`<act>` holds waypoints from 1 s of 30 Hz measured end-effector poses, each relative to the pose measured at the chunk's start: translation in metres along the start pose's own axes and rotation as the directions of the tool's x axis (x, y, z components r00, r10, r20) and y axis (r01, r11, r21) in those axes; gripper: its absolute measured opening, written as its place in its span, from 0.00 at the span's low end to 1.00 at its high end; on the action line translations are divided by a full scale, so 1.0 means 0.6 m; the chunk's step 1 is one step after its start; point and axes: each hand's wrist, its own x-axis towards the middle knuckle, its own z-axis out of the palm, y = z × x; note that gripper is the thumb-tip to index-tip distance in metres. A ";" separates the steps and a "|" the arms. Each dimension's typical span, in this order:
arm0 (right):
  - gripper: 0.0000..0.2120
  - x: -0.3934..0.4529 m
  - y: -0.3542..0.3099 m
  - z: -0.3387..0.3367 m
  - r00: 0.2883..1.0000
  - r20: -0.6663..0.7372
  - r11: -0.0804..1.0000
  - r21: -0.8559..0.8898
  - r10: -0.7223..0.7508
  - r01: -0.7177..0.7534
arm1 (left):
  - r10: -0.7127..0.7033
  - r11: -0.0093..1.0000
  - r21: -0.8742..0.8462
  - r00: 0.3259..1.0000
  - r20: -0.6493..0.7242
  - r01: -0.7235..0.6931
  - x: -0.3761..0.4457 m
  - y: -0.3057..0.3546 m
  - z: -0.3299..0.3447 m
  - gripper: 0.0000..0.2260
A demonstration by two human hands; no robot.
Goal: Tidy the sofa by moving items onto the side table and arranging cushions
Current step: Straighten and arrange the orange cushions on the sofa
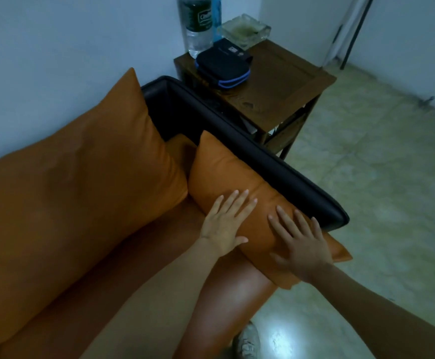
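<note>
A small orange cushion (226,172) leans against the sofa's black armrest (263,154). My left hand (226,224) lies flat on its lower left part with fingers straight. My right hand (299,242) presses flat on its lower right part, fingers spread. A large orange back cushion (76,182) stands against the wall to the left. The wooden side table (283,81) beyond the armrest carries a black zip case with blue trim (221,66), a clear water bottle (197,24), a blue item (216,14) and a glass ashtray (245,29).
The orange sofa seat (138,255) runs under my forearms. Pale tiled floor (379,190) spreads to the right of the armrest. A shoe (247,340) shows at the sofa's front edge. A dark pole (356,29) leans at the far wall.
</note>
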 end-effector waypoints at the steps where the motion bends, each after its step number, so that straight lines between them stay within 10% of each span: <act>1: 0.44 0.002 0.005 0.010 1.000 -0.008 1.000 0.022 -0.013 0.013 | -0.006 1.000 0.005 1.000 0.029 0.006 0.014 0.005 0.006 0.45; 16: 0.49 0.083 0.034 0.070 0.982 -0.164 0.992 0.068 -0.096 0.109 | -0.083 0.995 0.059 0.987 0.134 0.076 0.114 -0.012 0.065 0.56; 30: 0.38 0.029 -0.004 0.032 0.983 -0.150 0.995 0.001 -0.102 0.103 | -0.174 0.977 0.136 0.984 0.044 0.167 0.035 0.013 0.033 0.46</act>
